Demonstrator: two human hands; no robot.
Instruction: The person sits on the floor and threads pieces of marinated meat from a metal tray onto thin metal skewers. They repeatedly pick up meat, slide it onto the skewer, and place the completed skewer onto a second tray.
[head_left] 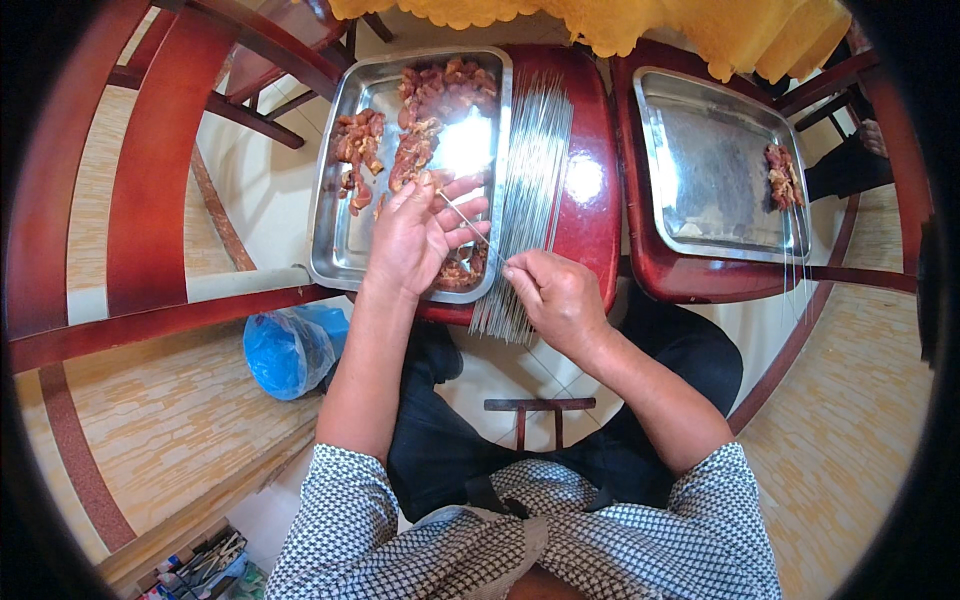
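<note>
Over the left metal tray [343,245], my left hand [415,235] pinches a small piece of meat [428,179] between thumb and forefinger, its other fingers stretched out. My right hand [560,300] is closed on a thin metal skewer [466,216], which slants up and left across my left fingers to the pinched meat. Heaps of raw cut meat [450,88] lie in that tray. A long bundle of metal skewers [535,150] lies beside its right edge, partly under my right hand. In the right metal tray [700,170], some skewered meat [781,178] rests at the right side.
The trays stand on two dark red chair seats [592,120]. A blue bin [285,350] with a clear liner is on the floor at the left. A yellow cloth [620,25] hangs at the far edge. Wooden chair slats [150,180] rise on the left.
</note>
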